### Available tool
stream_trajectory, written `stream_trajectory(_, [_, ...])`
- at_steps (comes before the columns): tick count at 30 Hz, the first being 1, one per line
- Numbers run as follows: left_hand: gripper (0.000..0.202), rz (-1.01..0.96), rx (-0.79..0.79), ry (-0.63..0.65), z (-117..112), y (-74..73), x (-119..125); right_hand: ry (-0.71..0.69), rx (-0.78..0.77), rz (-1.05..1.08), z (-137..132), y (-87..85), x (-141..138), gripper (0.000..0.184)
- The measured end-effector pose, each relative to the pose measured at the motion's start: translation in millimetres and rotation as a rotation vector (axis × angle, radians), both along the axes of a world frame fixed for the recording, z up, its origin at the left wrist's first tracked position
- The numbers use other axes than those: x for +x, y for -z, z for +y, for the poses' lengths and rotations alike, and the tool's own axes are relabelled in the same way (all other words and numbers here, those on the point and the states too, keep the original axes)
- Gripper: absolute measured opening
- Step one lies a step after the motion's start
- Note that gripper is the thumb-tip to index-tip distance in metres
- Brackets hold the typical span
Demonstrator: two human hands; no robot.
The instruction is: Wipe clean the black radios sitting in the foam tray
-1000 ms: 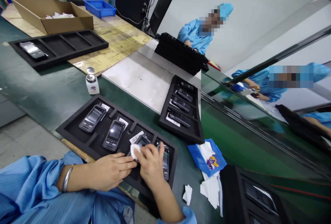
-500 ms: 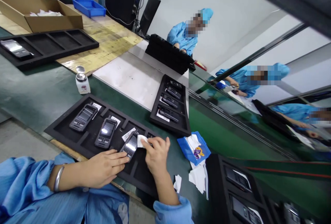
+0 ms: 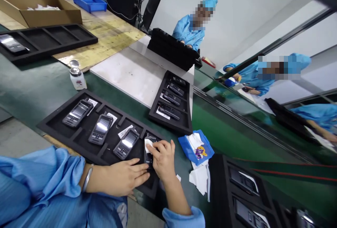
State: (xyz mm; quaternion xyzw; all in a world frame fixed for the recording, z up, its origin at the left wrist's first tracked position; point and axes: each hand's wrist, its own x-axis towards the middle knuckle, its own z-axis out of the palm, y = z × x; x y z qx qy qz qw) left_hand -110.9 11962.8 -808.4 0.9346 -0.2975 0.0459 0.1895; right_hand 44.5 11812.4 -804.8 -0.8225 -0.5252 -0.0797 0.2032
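Observation:
My right hand [image 3: 163, 157] pinches a folded white wipe [image 3: 149, 145] against the screen of the rightmost handheld device [image 3: 148, 159], which is mostly covered by my fingers. With fingers stretched out flat, my left hand [image 3: 125, 178] touches the lower end of that device. All this is in a black foam tray [image 3: 79, 147] in front of me. Three more devices lie face up in its compartments: a right one [image 3: 126, 144], a middle one [image 3: 101, 129] and a left one [image 3: 78, 113], each with a white label beside it.
A small white pump bottle [image 3: 78, 80] stands behind the tray. Another foam tray [image 3: 151, 112] holds several devices. To the right are a blue bin [image 3: 184, 143] with wipes, loose white wipes [image 3: 199, 180] and stacked trays [image 3: 220, 193]. Co-workers in blue [image 3: 188, 31] sit beyond.
Both hands have moved right, from the third device to the rightmost one. The wipe now lies on that device's screen, and the third device is uncovered.

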Motion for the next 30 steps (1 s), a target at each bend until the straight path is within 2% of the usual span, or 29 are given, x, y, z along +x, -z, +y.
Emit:
stream_trajectory(4, [0.057,0.039,0.001,0.004,3,-10.8,0,-0.099,0.017,0.032,-26,-1.4,-16,0.03])
stream_trajectory(7, [0.062,0.053,-0.003,0.007,2,-15.7,0,-0.146,0.032,0.033,-28,-0.9,-15,0.026])
stream_trajectory(10, [0.07,0.094,0.009,-0.002,0,-14.7,0,-0.202,0.011,0.001,-9,-2.1,0,0.027])
stream_trajectory(14, [0.072,0.105,0.006,0.003,0,-12.5,0,-0.187,-0.015,-0.06,14,-7.3,30,0.029])
stream_trajectory(16, [0.073,0.102,0.004,0.004,-1,-12.4,1,-0.163,-0.025,-0.07,12,-8.7,43,0.028])
stream_trajectory(19, [0.073,0.122,0.038,-0.003,-2,-13.3,3,-0.103,-0.014,-0.052,-4,-6.5,51,0.031])
stream_trajectory(21, [0.072,0.127,0.06,-0.001,-2,-14.3,4,-0.06,0.033,-0.037,-19,-3.2,45,0.032])
stream_trajectory(25, [0.067,0.087,0.048,-0.008,-1,-15.4,5,-0.045,0.108,0.007,-45,1.8,13,0.034])
stream_trajectory(27, [0.064,0.064,0.049,-0.002,0,-15.1,4,-0.056,0.107,0.032,-48,2.2,2,0.035])
stream_trajectory(30, [0.064,0.057,0.064,0.013,0,-13.7,5,-0.022,0.093,0.001,-38,0.8,10,0.034])
